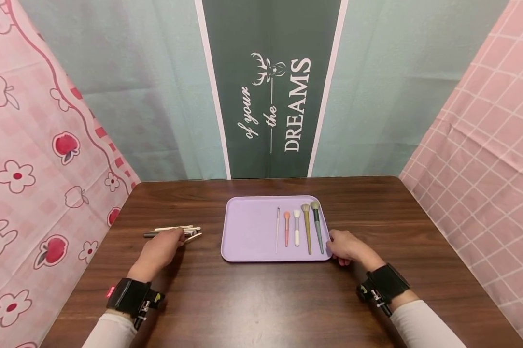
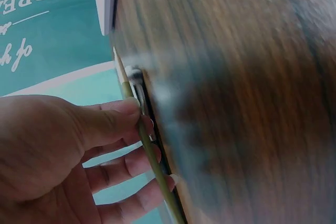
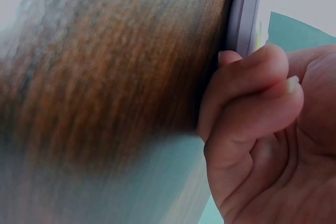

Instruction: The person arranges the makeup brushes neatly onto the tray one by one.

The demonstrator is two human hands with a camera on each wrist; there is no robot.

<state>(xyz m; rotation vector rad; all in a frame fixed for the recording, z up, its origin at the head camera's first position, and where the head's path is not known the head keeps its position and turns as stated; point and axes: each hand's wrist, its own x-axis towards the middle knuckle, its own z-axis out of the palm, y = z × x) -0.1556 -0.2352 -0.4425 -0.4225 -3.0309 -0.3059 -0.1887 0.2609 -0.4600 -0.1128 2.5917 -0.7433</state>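
Note:
My left hand (image 1: 163, 246) is at the left side of the table, over a small bunch of makeup brushes (image 1: 176, 228). In the left wrist view its thumb and fingers pinch a slim makeup brush (image 2: 149, 153) with an olive handle and a pale pointed tip. Close behind it shows a darker brush (image 2: 137, 80). My right hand (image 1: 347, 247) grips the right edge of a lavender tray (image 1: 248, 229), fingers curled at the rim. On the tray's right half several brushes lie side by side, among them a coral one (image 1: 287, 229) and a large green-grey one (image 1: 318, 228).
The dark wooden table (image 1: 252, 299) extends around the tray. A green and teal curtain (image 1: 270, 164) with white lettering hangs behind its far edge. Pink patterned cloths flank it, fruit and flowers on the left (image 1: 48, 193), a grid on the right (image 1: 483, 145).

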